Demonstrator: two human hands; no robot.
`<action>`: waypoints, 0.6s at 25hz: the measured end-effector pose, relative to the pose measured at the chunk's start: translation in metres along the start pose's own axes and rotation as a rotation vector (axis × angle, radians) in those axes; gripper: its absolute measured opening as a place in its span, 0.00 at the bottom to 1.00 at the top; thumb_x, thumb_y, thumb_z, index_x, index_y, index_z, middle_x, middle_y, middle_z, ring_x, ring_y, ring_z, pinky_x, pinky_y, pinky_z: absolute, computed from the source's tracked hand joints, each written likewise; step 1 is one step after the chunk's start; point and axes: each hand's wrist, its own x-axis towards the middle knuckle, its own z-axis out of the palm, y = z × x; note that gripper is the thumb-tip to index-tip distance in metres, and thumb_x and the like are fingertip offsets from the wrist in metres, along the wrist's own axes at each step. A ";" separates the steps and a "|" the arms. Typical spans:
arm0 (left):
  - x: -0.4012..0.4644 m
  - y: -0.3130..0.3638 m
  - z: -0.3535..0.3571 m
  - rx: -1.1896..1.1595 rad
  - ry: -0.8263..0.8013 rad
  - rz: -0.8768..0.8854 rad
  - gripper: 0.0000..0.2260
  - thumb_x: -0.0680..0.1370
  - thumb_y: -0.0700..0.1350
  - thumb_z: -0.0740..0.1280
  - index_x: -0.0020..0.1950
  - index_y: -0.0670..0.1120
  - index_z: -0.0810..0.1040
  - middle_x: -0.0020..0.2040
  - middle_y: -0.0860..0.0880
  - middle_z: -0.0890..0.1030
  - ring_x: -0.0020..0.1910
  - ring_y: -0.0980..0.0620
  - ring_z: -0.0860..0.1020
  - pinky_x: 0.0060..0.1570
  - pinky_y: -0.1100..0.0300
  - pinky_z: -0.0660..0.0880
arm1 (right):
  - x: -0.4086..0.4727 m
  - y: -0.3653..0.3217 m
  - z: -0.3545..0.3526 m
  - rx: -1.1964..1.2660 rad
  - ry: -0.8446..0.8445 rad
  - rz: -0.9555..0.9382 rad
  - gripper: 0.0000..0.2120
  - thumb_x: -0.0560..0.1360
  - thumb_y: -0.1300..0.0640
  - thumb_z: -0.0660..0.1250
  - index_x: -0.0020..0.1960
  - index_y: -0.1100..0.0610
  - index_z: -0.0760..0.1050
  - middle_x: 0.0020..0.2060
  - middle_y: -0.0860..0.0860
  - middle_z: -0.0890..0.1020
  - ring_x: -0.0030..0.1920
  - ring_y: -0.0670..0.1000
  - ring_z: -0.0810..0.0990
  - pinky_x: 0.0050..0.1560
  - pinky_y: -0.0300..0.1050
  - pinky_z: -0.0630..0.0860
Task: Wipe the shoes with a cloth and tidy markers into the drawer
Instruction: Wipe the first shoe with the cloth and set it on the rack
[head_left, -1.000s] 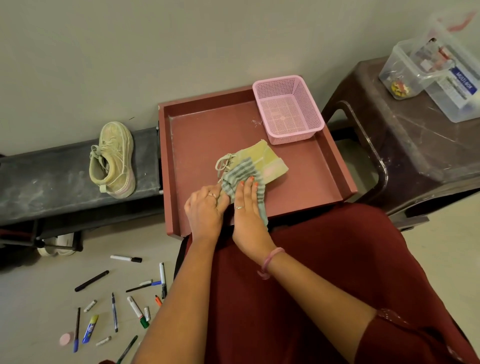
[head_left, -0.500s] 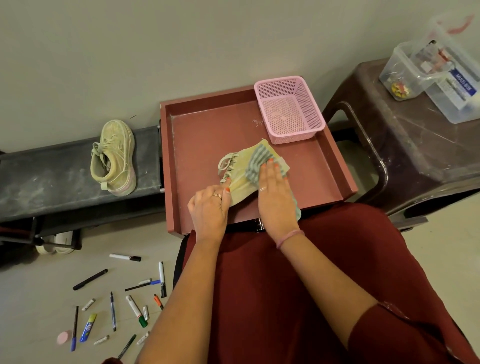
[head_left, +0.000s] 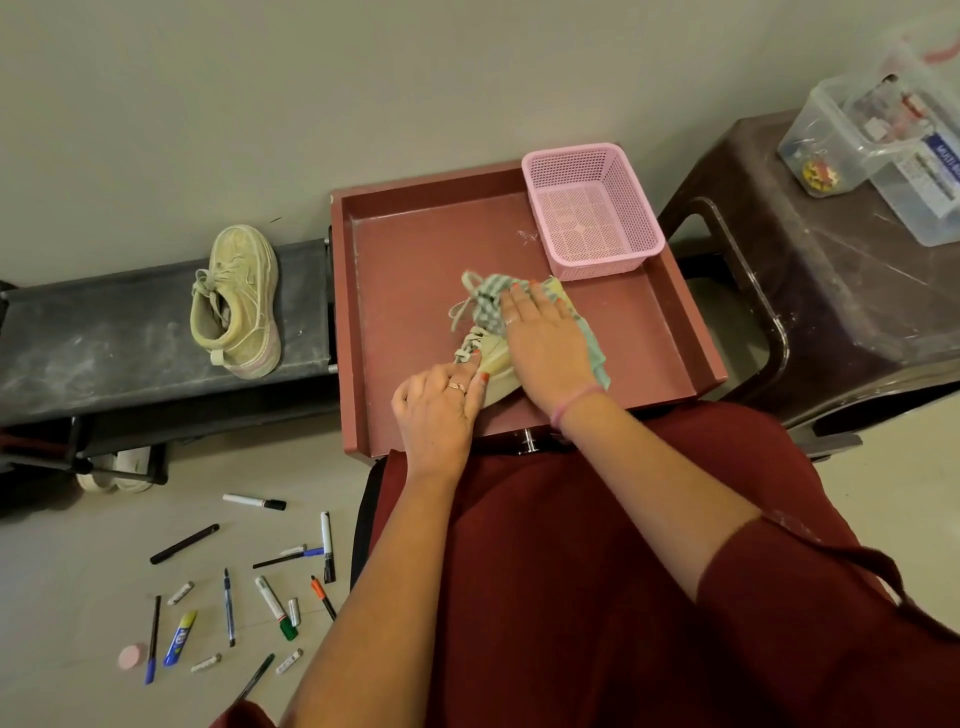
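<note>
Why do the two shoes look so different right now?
The shoe on the shelf lies alone and untouched on the dark shelf; the shoe in the drawer lies in the red drawer with both hands on it. The shelf shoe shows fully; the drawer shoe is mostly hidden under the right hand and checked cloth, while the left hand steadies its near end. Both are pale yellowish lace-ups.

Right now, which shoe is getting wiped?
The shoe in the red drawer: the left hand holds it, the right hand presses a cloth on it. The other shoe sits untouched on the black shelf.
</note>
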 end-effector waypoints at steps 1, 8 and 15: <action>0.000 0.001 0.000 0.001 -0.004 -0.002 0.15 0.82 0.55 0.57 0.65 0.57 0.77 0.55 0.54 0.79 0.58 0.51 0.73 0.61 0.56 0.57 | 0.012 0.001 -0.007 0.012 -0.012 0.033 0.24 0.81 0.63 0.51 0.76 0.61 0.54 0.76 0.57 0.58 0.77 0.58 0.53 0.75 0.56 0.55; 0.000 -0.001 -0.001 -0.032 -0.002 -0.015 0.13 0.81 0.55 0.59 0.61 0.55 0.79 0.54 0.55 0.80 0.58 0.50 0.74 0.61 0.55 0.59 | -0.044 -0.022 0.016 -0.028 -0.024 -0.065 0.28 0.81 0.59 0.51 0.77 0.62 0.44 0.77 0.59 0.50 0.77 0.58 0.48 0.75 0.54 0.52; 0.000 0.000 -0.002 -0.026 0.012 0.004 0.14 0.81 0.55 0.59 0.63 0.54 0.79 0.54 0.53 0.80 0.57 0.50 0.74 0.61 0.55 0.58 | 0.012 0.011 0.004 0.016 0.031 0.101 0.26 0.81 0.64 0.48 0.77 0.63 0.47 0.77 0.60 0.52 0.77 0.60 0.50 0.75 0.54 0.55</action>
